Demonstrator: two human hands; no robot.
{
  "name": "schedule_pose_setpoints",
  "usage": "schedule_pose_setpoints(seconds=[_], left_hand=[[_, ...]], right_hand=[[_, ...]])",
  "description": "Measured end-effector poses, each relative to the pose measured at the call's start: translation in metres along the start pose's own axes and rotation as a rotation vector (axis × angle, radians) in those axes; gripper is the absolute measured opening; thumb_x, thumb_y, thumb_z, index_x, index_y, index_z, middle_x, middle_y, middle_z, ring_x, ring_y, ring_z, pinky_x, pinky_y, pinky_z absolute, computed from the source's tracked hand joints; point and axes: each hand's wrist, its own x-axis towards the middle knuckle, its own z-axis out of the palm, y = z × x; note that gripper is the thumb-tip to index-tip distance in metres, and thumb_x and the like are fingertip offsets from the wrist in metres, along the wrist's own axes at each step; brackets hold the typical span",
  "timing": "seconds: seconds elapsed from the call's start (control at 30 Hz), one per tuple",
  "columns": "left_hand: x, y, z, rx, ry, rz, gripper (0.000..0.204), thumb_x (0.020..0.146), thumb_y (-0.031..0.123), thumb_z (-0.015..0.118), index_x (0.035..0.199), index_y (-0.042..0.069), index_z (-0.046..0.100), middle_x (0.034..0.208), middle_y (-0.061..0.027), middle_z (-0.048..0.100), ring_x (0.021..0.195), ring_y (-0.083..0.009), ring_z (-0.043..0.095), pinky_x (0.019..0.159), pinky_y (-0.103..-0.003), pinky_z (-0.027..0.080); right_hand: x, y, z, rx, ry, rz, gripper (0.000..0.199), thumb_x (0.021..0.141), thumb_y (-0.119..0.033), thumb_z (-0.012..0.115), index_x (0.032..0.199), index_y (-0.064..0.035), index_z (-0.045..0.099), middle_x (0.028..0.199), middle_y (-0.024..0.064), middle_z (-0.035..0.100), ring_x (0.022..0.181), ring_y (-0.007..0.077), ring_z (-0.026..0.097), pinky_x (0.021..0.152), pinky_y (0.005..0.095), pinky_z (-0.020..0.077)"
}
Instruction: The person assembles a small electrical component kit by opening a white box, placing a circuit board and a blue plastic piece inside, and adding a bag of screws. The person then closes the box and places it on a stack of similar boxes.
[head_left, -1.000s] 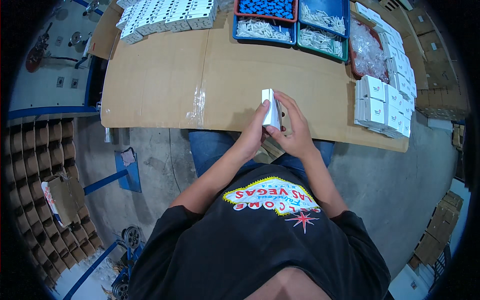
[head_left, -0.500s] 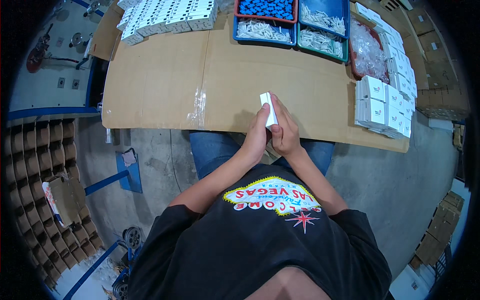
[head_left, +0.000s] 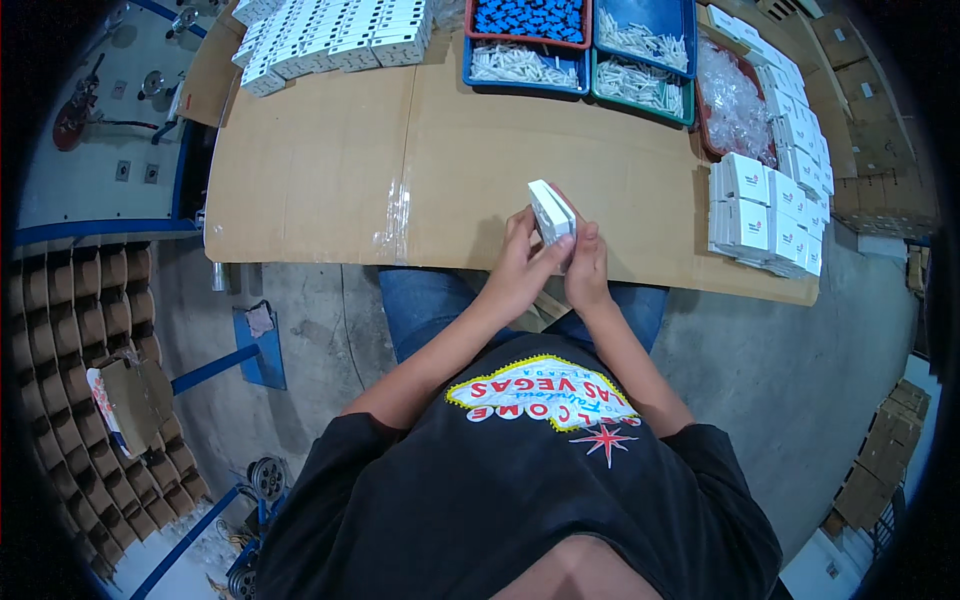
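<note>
1. Left hand (head_left: pixel 517 268) and right hand (head_left: pixel 587 268) raised together at the near edge of the cardboard-covered table (head_left: pixel 320 170), just above the lap.
2. Both pinching a small white box (head_left: pixel 552 212) between them: left fingers curled against its left and lower side, right fingers closed on its right side.
3. Box tilted, one end pointing up and away from the body, held off the table surface rather than resting on it.
4. To the right, near the table's right edge, stacked rows of similar white boxes (head_left: pixel 760 215), well apart from the hands.
5. At the far edge, blue bins (head_left: pixel 585 50) with white pieces and dark blue pieces; beside them a red tray of clear plastic bags (head_left: pixel 735 95).
6. At the far left corner, a further batch of white boxes (head_left: pixel 335 40) laid in rows.
7. On the floor at left, a brown cardboard divider grid (head_left: pixel 90 330).
8. Below the table, blue jeans and a black printed shirt.
</note>
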Motion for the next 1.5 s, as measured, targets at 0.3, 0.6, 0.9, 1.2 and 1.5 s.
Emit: schedule_pose_setpoints(seconds=[0.3,0.6,0.9,1.2,1.5], left_hand=[[0.011,0.014,-0.030,-0.482,-0.017,-0.436,0.061,0.107,0.061,0.040,0.138,0.009,0.051,0.116,-0.0082,0.065,0.104,-0.0178,0.068,0.086,-0.036,0.057],[0.005,0.023,-0.014,-0.435,0.101,-0.421,0.055,0.107,0.059,0.044,0.134,0.012,0.053,0.102,-0.0018,0.061,0.090,-0.0107,0.062,0.075,-0.029,0.052],[0.007,0.013,-0.005,-0.450,0.194,-0.333,0.044,0.110,0.048,0.045,0.122,0.007,0.059,0.091,0.0009,0.056,0.082,-0.0081,0.051,0.071,-0.027,0.045],[0.005,0.001,0.000,-0.518,0.246,-0.374,0.044,0.110,0.050,0.044,0.108,0.009,0.060,0.087,0.0015,0.056,0.079,-0.0091,0.052,0.069,-0.028,0.044],[0.010,0.008,-0.011,-0.736,0.161,-0.503,0.057,0.103,0.062,0.046,0.127,0.011,0.056,0.115,-0.0088,0.062,0.103,-0.0222,0.063,0.089,-0.041,0.053]], right_hand=[[0.010,-0.038,-0.013,-0.423,-0.272,-0.189,0.076,0.089,-0.021,0.076,0.156,-0.0043,0.044,0.162,0.0180,0.042,0.151,0.0344,0.039,0.122,0.0441,0.0326],[0.008,-0.013,-0.010,-0.668,-0.180,-0.438,0.057,0.091,-0.013,0.073,0.143,0.0039,0.056,0.145,0.0236,0.059,0.132,0.0375,0.060,0.109,0.0423,0.0487],[-0.008,0.005,0.016,-0.619,-0.010,-0.385,0.042,0.102,-0.005,0.054,0.144,0.0044,0.054,0.139,0.0257,0.062,0.111,0.0397,0.070,0.089,0.0420,0.0583],[-0.014,0.004,0.014,-0.619,-0.013,-0.304,0.040,0.103,-0.005,0.053,0.142,0.0047,0.054,0.132,0.0248,0.066,0.100,0.0393,0.073,0.083,0.0426,0.0588],[0.000,-0.016,-0.002,-0.308,-0.103,-0.068,0.033,0.106,-0.010,0.055,0.137,-0.0024,0.061,0.132,0.0232,0.067,0.107,0.0332,0.072,0.087,0.0392,0.0584]])
